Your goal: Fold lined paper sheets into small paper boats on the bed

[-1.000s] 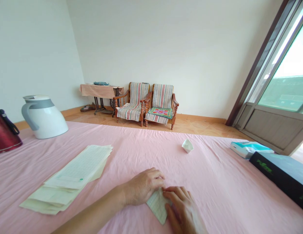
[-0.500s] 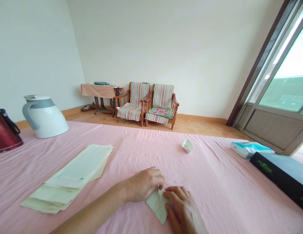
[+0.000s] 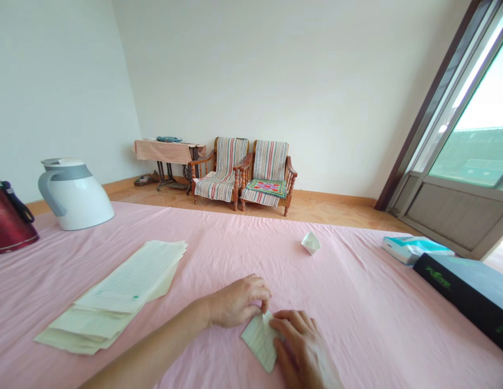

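A small folded sheet of pale green gridded paper (image 3: 259, 340) lies on the pink cloth between my hands, one corner pointing toward me. At its far corner, the thumb and fingertips of my left hand (image 3: 242, 300) are pinched together on the paper. My right hand (image 3: 300, 343) grips its right edge, thumb nearer me and fingers curled over the upper side. Farther off to the right stands a small folded paper boat (image 3: 311, 243). To the left lies a fanned stack of gridded paper sheets (image 3: 125, 283).
A white and grey jug (image 3: 83, 194) and a red flask (image 3: 10, 219) stand at the left. On the right are a black box (image 3: 449, 283) and a blue-white tissue pack (image 3: 415, 248). Two chairs (image 3: 230, 167) stand beyond the pink cloth (image 3: 219, 243).
My left hand has shifted slightly up and away at the paper's far corner, showing more of that corner. The right hand stays almost where it was.
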Demonstrator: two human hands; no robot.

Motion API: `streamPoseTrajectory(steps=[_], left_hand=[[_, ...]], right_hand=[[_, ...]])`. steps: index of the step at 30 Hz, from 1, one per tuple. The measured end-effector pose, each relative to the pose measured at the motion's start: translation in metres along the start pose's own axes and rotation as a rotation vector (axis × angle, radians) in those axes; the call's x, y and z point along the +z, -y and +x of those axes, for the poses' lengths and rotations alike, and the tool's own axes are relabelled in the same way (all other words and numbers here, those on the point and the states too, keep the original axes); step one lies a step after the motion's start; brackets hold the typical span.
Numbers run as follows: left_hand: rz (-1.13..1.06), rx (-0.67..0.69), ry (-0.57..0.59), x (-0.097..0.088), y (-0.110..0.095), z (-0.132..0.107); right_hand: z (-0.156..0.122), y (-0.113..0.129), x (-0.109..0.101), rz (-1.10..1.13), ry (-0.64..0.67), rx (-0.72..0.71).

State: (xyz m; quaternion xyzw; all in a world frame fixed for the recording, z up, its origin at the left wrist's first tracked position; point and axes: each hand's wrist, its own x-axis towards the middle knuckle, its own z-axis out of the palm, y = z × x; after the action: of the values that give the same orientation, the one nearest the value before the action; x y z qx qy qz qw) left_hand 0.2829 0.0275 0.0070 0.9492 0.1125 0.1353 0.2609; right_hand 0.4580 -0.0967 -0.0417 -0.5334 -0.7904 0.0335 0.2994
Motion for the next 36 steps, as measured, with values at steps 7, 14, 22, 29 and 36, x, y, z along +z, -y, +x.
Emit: streamPoseTrajectory(steps=[7,14,22,29,36], left_hand=[[-0.046,-0.008,0.015,-0.003,0.003,0.000],[-0.055,-0.030,0.024,-0.001,0.005,0.003],[-0.059,-0.051,0.058,-0.004,0.006,0.004],[-0.049,-0.066,0.089,-0.004,0.005,0.008],[-0.071,-0.065,0.148,-0.010,0.007,0.012]], right_hand=[[0.001,0.001,-0.004,-0.009,0.005,-0.002],[0.001,0.001,0.001,0.002,-0.042,-0.008],[0.002,0.000,-0.001,0.001,0.022,-0.001],[0.001,0.001,0.002,0.015,0.008,0.023],[0.000,0.001,-0.001,0.024,0.019,0.021]])
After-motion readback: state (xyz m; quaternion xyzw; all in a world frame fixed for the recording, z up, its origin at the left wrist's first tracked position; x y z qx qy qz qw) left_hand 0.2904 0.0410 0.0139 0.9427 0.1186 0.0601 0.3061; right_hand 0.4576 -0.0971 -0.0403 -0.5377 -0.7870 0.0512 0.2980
